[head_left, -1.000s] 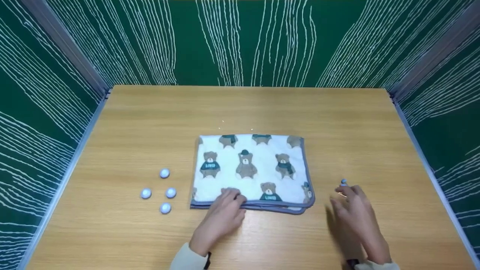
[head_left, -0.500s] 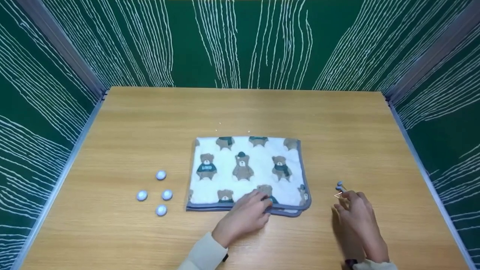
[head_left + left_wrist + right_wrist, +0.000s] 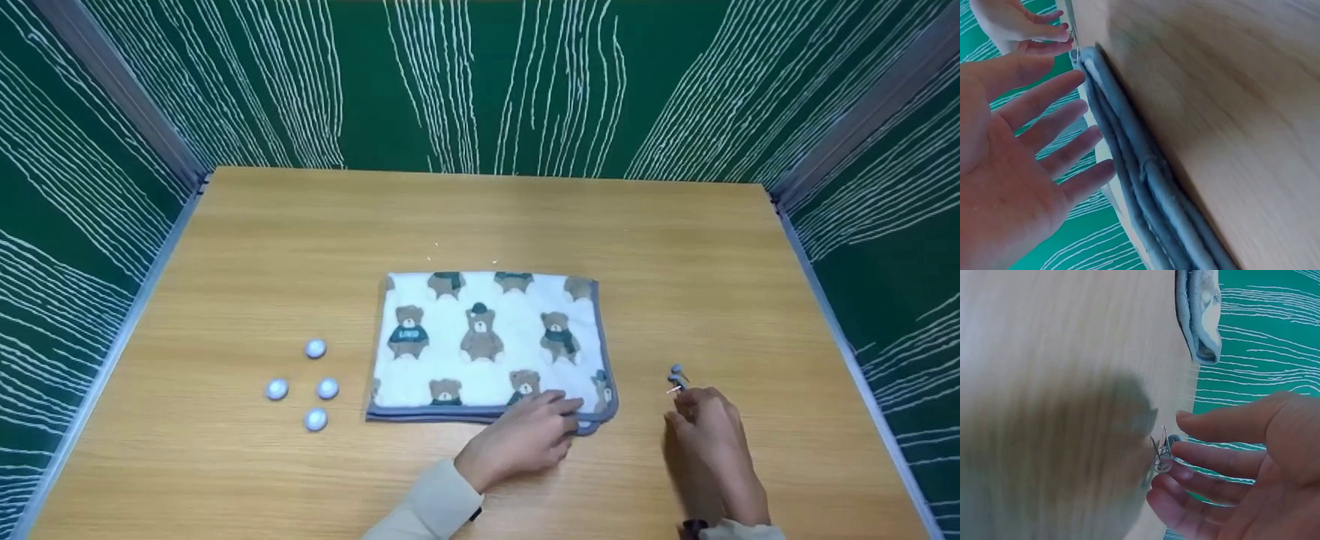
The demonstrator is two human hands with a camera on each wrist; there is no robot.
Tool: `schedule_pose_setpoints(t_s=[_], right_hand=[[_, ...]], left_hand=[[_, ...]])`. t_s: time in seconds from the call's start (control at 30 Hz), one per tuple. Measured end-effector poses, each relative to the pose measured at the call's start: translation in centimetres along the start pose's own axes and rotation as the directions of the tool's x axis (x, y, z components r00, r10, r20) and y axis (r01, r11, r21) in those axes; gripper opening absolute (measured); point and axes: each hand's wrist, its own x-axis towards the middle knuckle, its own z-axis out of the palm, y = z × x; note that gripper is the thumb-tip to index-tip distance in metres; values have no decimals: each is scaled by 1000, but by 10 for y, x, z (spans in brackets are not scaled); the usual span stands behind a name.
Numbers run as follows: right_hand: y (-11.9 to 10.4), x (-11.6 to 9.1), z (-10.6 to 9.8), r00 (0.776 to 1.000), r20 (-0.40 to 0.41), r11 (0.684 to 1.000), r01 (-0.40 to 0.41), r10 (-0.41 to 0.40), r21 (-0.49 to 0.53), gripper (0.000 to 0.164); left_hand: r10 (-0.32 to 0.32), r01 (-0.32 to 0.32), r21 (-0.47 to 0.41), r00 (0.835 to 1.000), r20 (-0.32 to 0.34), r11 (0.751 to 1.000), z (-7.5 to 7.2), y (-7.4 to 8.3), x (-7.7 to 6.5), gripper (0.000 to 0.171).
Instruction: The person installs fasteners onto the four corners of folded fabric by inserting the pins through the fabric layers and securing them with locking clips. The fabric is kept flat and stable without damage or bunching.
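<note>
A folded bear-print cloth (image 3: pixel 480 337) lies flat mid-table, twelve o'clock being the table's far edge. At its five o'clock the left hand (image 3: pixel 525 435) rests on the near edge, fingers spread, gripping nothing. Towards four o'clock, apart from the cloth, small blue-and-metal pieces (image 3: pixel 676 378) lie at the fingertips of the right hand (image 3: pixel 712 435), unclenched, thumb held off. At eight to nine o'clock sit four pale round pieces (image 3: pixel 327 388). Green, white-lined walls (image 3: pixel 510 90) enclose the wooden table (image 3: pixel 487 217) from nine round to three.
</note>
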Motion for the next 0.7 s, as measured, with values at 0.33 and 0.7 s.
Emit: schedule_pose_setpoints(t_s=[0.33,0.7], right_hand=[[6,-1,-2,998,20,998,55,-55,-10,15],[12,-8,0,987,-60,988,147,-150,-45,15]], left_hand=[[-29,29,30,1000,-4,999,5,4,6,28],[19,-7,100,993,-117,995,15,6,12,34]])
